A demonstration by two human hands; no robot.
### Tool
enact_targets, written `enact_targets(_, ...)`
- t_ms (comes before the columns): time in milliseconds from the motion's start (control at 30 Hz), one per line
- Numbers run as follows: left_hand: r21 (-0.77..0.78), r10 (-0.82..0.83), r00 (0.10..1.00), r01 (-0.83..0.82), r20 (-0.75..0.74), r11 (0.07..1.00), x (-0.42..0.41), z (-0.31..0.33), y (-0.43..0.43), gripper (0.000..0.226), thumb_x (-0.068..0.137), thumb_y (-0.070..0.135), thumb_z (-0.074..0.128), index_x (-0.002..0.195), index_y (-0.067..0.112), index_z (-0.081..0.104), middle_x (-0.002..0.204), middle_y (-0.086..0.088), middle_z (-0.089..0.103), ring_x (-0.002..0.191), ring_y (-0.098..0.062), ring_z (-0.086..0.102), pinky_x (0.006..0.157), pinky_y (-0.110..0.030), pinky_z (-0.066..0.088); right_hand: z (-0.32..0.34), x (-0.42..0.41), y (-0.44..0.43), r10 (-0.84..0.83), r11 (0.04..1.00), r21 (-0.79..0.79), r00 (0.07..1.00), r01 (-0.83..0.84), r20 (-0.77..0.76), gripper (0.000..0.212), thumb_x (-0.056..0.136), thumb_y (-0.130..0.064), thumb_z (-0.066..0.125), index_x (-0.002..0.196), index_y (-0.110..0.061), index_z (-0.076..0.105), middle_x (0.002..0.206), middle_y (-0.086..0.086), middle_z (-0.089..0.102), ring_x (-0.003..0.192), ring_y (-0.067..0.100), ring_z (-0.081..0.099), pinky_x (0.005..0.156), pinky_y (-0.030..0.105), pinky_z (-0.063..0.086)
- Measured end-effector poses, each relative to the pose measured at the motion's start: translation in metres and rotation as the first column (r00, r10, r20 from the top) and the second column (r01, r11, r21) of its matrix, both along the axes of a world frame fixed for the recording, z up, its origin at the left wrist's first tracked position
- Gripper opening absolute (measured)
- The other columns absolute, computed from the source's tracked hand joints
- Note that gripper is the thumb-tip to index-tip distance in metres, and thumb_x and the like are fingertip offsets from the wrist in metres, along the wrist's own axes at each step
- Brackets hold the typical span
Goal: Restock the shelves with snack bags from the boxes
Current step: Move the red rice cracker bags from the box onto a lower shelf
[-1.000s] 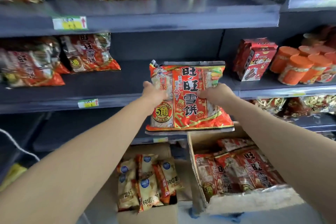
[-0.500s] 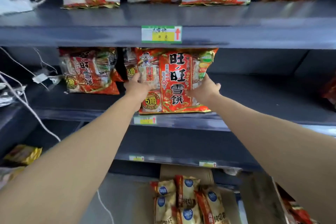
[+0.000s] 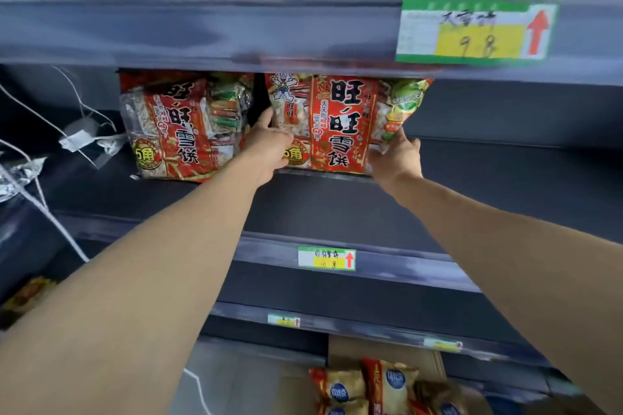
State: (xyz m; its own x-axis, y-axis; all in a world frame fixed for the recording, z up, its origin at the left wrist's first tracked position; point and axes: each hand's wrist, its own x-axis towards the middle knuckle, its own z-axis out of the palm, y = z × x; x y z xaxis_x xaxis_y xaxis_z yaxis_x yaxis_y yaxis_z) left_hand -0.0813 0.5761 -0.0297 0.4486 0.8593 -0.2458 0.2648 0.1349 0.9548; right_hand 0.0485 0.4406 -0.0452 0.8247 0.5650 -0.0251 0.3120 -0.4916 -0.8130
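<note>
A large red snack bag (image 3: 338, 125) with black characters stands upright at the back of the dark middle shelf (image 3: 337, 209). My left hand (image 3: 269, 148) grips its lower left edge, and my right hand (image 3: 394, 158) holds its lower right corner. Its top edge is hidden under the shelf above. Just to its left stands a matching red snack bag (image 3: 182, 131), with a narrow gap between them. An open cardboard box (image 3: 381, 355) with gold and red snack bags (image 3: 367, 387) lies on the floor at the bottom.
The upper shelf (image 3: 236, 27) carries more bags and a green-yellow price tag (image 3: 475, 32). White cables and a small white unit (image 3: 81, 136) hang at the left end of the middle shelf. A smaller price tag (image 3: 326, 258) marks the shelf edge. Dark lower shelves run beneath.
Both hands carried the red bag from in front of the shelves up and left, then pushed it deep onto the middle shelf beside the other bag. My view moved closer and left.
</note>
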Motion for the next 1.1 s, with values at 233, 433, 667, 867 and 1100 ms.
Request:
enact_targets(233,0.088,0.064,0.998,-0.062,-0.021,0.994,0.007,-0.015,0.023,0.067,0.09,-0.006,0.052,0.144,0.03,0.035,0.11,-0.001,0.057,0.099,-0.017,0.054,0.064,-0.031,0.048,-0.01,0.011,0.027,-0.003,1.0,0.007,1.0,0.003,-0.022,0.051,0.093,-0.013,0.046,0.141,-0.027,0.036,0.132,0.013,0.042,0.096,0.022,0.047,0.086,0.027,0.04)
enact_targets(433,0.107,0.052,0.993,-0.04,-0.104,0.993,0.002,-0.026,0.023,0.066,0.091,0.003,0.055,0.148,0.022,0.028,0.105,0.0,0.056,0.1,-0.016,0.053,0.069,-0.032,0.051,-0.017,0.012,0.028,0.039,0.998,0.062,0.992,-0.032,-0.116,0.055,0.086,-0.025,0.056,0.137,-0.031,0.036,0.122,0.006,0.055,0.1,0.023,0.059,0.071,0.029,0.051)
enact_targets(667,0.082,0.141,0.983,-0.131,-0.122,0.988,-0.004,-0.018,-0.004,0.059,0.086,0.004,0.061,0.137,0.009,0.031,0.118,-0.01,0.055,0.109,-0.024,0.056,0.1,-0.044,0.047,-0.016,0.007,0.005,0.021,1.0,0.025,0.992,-0.018,-0.121,0.039,0.087,-0.024,0.057,0.122,-0.015,0.041,0.127,0.011,0.053,0.108,0.029,0.056,0.077,0.034,0.045)
enact_targets(867,0.077,0.0,0.989,0.011,-0.145,0.997,-0.004,-0.001,-0.052,0.012,0.091,0.001,0.053,0.098,0.011,0.052,0.08,-0.001,0.053,0.068,-0.013,0.053,0.066,-0.027,0.049,0.006,0.002,-0.038,0.061,0.996,-0.064,0.998,-0.063,-0.034,0.045,0.09,-0.019,0.053,0.133,-0.01,0.042,0.13,0.012,0.053,0.113,0.029,0.053,0.087,0.035,0.047)
enact_targets(1100,0.187,-0.343,0.9,0.398,-0.27,0.898,0.037,0.012,-0.158,0.016,0.091,0.002,0.053,0.099,0.015,0.06,0.085,-0.001,0.06,0.096,-0.027,0.062,0.092,-0.04,0.052,0.028,0.007,-0.142,0.171,0.967,-0.207,0.981,-0.15,0.088,0.03,0.094,-0.012,0.048,0.118,0.002,0.059,0.12,0.017,0.062,0.109,0.033,0.058,0.092,0.038,0.047)
